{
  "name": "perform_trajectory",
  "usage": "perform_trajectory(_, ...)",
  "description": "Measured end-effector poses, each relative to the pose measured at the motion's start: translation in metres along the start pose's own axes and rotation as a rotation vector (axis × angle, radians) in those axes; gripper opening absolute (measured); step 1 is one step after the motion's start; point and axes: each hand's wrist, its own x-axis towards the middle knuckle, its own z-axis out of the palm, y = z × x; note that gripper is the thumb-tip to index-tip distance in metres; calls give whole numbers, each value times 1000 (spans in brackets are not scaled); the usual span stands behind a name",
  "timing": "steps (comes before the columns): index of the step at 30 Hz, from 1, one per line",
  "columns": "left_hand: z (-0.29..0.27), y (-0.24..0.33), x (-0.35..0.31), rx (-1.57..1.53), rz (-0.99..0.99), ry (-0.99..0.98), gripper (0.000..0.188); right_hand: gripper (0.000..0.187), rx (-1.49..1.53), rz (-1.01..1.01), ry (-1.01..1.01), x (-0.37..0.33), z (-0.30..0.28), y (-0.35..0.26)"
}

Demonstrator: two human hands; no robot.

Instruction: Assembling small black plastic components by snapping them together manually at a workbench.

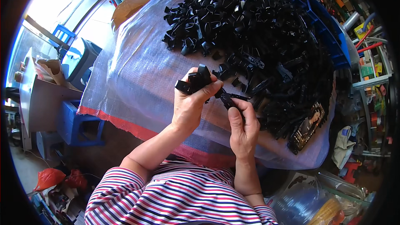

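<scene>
My left hand is closed around several small black plastic pieces, their curved ends poking out above the fingers. Between the thumb and fingers of my right hand is a slim black plastic part. Its far end meets the fingers of my left hand; whether the parts are joined there I cannot tell. Just beyond both hands spreads a large heap of black plastic pieces, with curved clip-like bits at the back and longer narrow ones to the right. Everything lies on a whitish woven plastic sheet with a red edge.
Behind the heap stands a blue plastic crate. A phone-like slab with a lit picture lies on the heap's right side. At right is a cluttered rack; at left, a blue stool. A clear plastic bag sits at lower right.
</scene>
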Motion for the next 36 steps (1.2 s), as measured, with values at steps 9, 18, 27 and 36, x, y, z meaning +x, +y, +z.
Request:
perform_trajectory(9, 4, -1, -11, 215, 125, 32, 16, 21, 39, 37, 7, -1, 11, 1)
perform_trajectory(18, 6, 5, -17, 173, 128, 34, 13, 15, -7, 30, 26, 4, 22, -3)
perform_trajectory(27, 0, 4, -23, -247, -455, -75, 25, 38, -239, -324, 96, 8, 14, 1)
perform_trajectory(36, 19, 13, -31, -321, -496, -9, 33, 63, -483, -354, -25, 3, 17, -1)
